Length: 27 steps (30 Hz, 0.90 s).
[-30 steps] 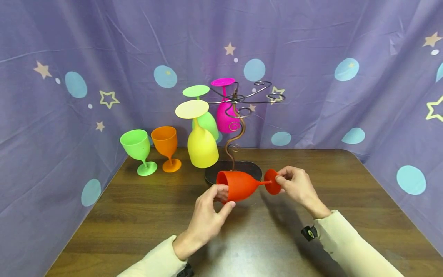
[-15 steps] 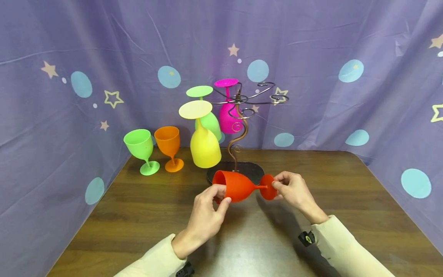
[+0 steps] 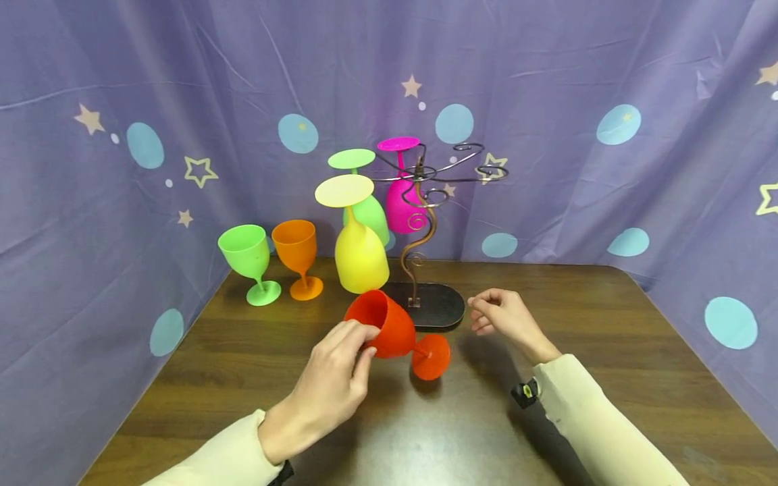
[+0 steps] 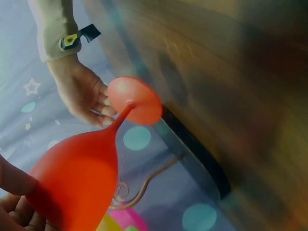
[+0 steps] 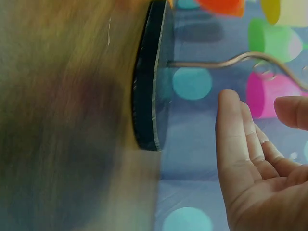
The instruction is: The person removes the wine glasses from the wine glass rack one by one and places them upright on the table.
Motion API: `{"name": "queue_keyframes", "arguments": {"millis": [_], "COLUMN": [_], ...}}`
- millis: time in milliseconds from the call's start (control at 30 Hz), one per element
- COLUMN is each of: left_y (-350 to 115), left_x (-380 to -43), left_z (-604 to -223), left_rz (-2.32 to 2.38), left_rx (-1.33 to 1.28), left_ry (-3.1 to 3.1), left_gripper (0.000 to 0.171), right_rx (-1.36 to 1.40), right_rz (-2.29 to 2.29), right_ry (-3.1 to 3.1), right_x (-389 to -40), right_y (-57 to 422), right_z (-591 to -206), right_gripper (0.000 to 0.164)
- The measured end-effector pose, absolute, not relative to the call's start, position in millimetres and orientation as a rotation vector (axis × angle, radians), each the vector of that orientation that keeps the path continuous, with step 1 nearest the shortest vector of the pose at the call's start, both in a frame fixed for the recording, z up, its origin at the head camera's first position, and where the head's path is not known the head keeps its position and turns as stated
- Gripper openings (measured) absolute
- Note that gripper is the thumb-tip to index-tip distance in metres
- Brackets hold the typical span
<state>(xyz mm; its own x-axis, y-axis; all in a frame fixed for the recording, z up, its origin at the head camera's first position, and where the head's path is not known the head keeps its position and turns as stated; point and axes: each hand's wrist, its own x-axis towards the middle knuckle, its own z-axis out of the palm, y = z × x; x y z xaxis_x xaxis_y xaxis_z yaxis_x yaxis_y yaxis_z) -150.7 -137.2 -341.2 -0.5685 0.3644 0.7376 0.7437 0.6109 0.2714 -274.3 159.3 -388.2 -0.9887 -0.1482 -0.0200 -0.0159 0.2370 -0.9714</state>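
My left hand [image 3: 331, 378] pinches a red goblet [image 3: 389, 327] by its rim, thumb outside and fingers at the mouth. The goblet tilts, its mouth up and to the left, its round foot low and to the right above the table. In the left wrist view the red goblet [image 4: 82, 173] fills the lower left, foot toward the other hand. Apart from the goblet, my right hand [image 3: 507, 320] hovers to its right with nothing in it; the right wrist view shows its fingers [image 5: 231, 130] fairly straight. Behind stands a metal glass rack [image 3: 419, 175] on a black oval base [image 3: 437, 307].
Upside down on the rack's left side hang a yellow goblet [image 3: 361, 260], a green goblet [image 3: 371, 216] and a magenta goblet [image 3: 404, 206]. Upright at the back left of the wooden table [image 3: 547, 290] are another green goblet [image 3: 246, 253] and an orange goblet [image 3: 296, 246]. A purple curtain [image 3: 535, 67] encloses the table.
The right hand has let go of the red goblet's foot. The left hand has drawn the goblet left, and its foot has swung down toward me.
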Motion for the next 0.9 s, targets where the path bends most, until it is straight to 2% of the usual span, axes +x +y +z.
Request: {"name": "queue_keyframes", "arguments": {"millis": [267, 467, 900], "left_y": [-162.0, -179.9, -230.2], "left_x": [-145.9, -150.0, -194.1], "left_z": [-320.6, -310.3, -305.0], "left_rz": [-0.56, -0.415, -0.148], "left_rx": [-0.898, -0.886, -0.798], "left_ry": [-2.227, -2.279, -2.307], "left_gripper": [0.029, 0.027, 0.028], "right_rx": [0.035, 0.158, 0.229], "right_rz": [-1.759, -1.684, -1.714], "right_ry": [2.485, 2.507, 2.407], "right_x": [-315.3, -337.7, -355.4], "right_y": [159.0, 156.2, 143.0], "right_z": [-405.6, -415.6, -428.7], "right_gripper": [0.031, 0.048, 0.054]}}
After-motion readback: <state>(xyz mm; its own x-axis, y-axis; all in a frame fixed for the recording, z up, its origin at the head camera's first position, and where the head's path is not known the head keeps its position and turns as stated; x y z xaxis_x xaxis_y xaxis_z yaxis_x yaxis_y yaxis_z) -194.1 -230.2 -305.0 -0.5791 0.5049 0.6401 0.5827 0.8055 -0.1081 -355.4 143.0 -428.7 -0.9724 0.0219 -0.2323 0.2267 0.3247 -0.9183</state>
